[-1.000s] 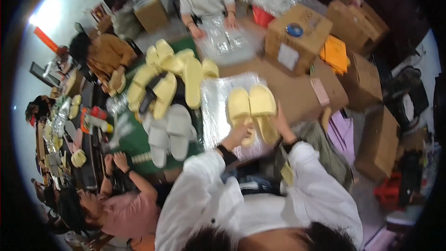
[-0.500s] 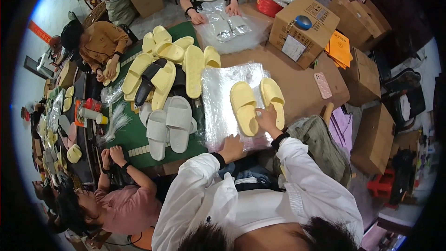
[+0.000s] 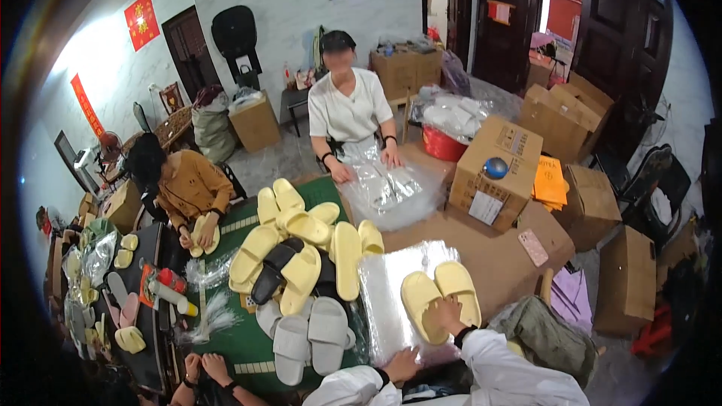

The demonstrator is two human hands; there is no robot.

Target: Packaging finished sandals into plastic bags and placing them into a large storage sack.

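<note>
A pair of yellow slippers (image 3: 418,302) lies side by side on a stack of clear plastic bags (image 3: 382,286) at the table's near edge. My right hand (image 3: 445,316) reaches onto the pair from the near side, its fingers on the heel part of the left slipper and beside the right one. At the near edge of the bags, my left hand (image 3: 401,365) rests with its fingers stretched out. Left of the bags are grey slippers (image 3: 328,337), with a heap of yellow slippers (image 3: 301,280) and black slippers (image 3: 277,271) beyond.
Across the table a person in white (image 3: 350,105) handles slippers in clear plastic. At left, a person in an orange top (image 3: 197,188) holds a yellow slipper. A carton (image 3: 481,158), a red basin (image 3: 442,143) and a pink phone (image 3: 534,248) stand or lie toward the right.
My view has tilted up, showing more of the room. The two yellow slippers now lie closer together, and my right hand has moved from the right slipper's edge onto the left slipper.
</note>
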